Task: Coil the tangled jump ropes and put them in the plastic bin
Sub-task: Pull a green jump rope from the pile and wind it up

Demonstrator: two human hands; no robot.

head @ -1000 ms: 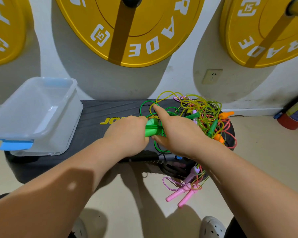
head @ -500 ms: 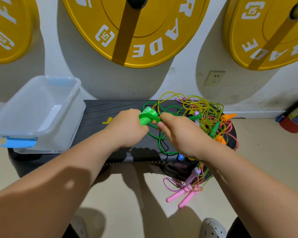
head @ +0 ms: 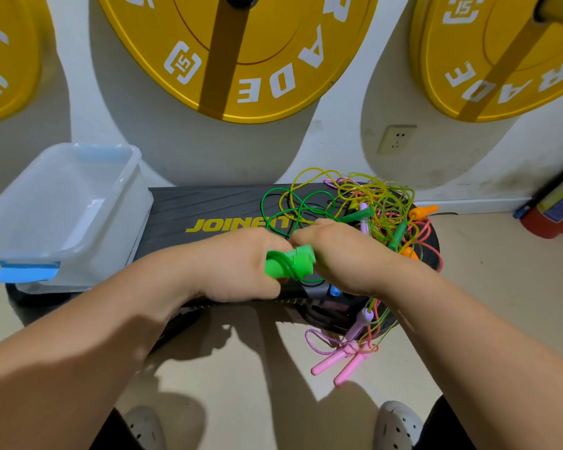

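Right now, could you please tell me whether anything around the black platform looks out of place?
Yes: two pink handles hang off the black platform's front edge, dangling toward the floor, with their cord caught in the tangled ropes above.

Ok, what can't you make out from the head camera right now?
Head view:
Right hand fingertips: hidden under its own back, so what it pinches is unclear.
Rope tangle: strands overlap; count unreadable.
Green handles: partly buried in the left hand.
Red object: cut off by the right edge.
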